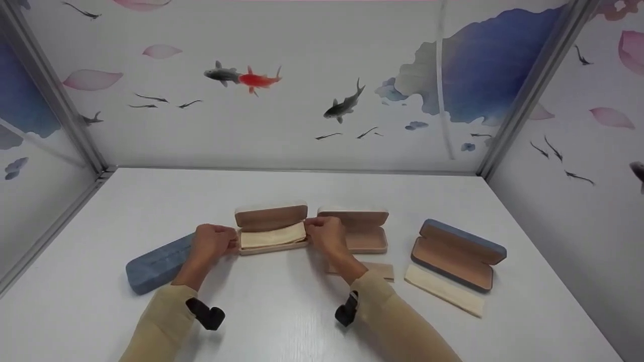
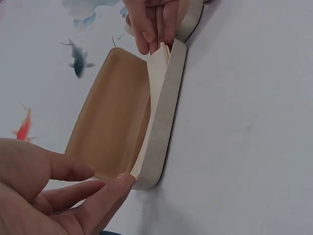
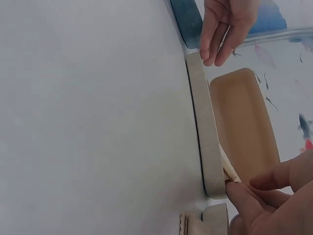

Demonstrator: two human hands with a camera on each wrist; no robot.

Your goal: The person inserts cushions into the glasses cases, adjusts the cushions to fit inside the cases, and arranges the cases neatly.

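An opened white glasses case (image 1: 274, 247) with a tan lining stands mid-table. A folded cream cleaning cloth (image 1: 271, 237) lies in its base, its right end raised above the rim. My left hand (image 1: 211, 244) is at the case's left end; in the left wrist view a fingertip touches the corner, with thumb and forefinger apart. At the other end, my right hand (image 1: 328, 235) pinches the raised end of the cloth between thumb and forefinger, as the right wrist view shows. Part of the cloth is hidden behind the case wall (image 3: 208, 132).
Left of the case lies a closed blue glasses case (image 1: 158, 264), partly behind my left hand. A second open white case (image 1: 370, 240) stands to the right, with a beige folded cloth (image 1: 380, 271) before it. Farther right are an open blue case (image 1: 453, 264) and another cream cloth (image 1: 445, 291).
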